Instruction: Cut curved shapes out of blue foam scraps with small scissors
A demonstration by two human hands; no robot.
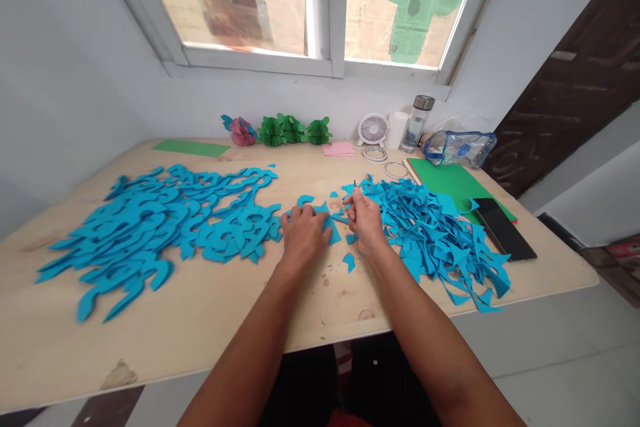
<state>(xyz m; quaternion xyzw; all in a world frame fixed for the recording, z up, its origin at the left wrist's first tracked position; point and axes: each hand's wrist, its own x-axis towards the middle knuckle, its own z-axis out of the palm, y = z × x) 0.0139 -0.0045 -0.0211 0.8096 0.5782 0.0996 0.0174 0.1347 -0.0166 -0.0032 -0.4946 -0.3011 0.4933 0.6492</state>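
My left hand presses flat on a blue paper piece at the middle of the wooden table, fingers spread over it. My right hand is closed round a small cutting tool whose tip points up by the paper. A wide heap of cut blue paper shapes lies to the left. A pile of blue offcuts lies to the right, touching my right wrist. A few small blue scraps lie between my hands.
A black phone and green sheets lie at the right edge. Along the back wall stand a small fan, a bottle, tape rings, a clear pouch, green paper decorations and pink notes.
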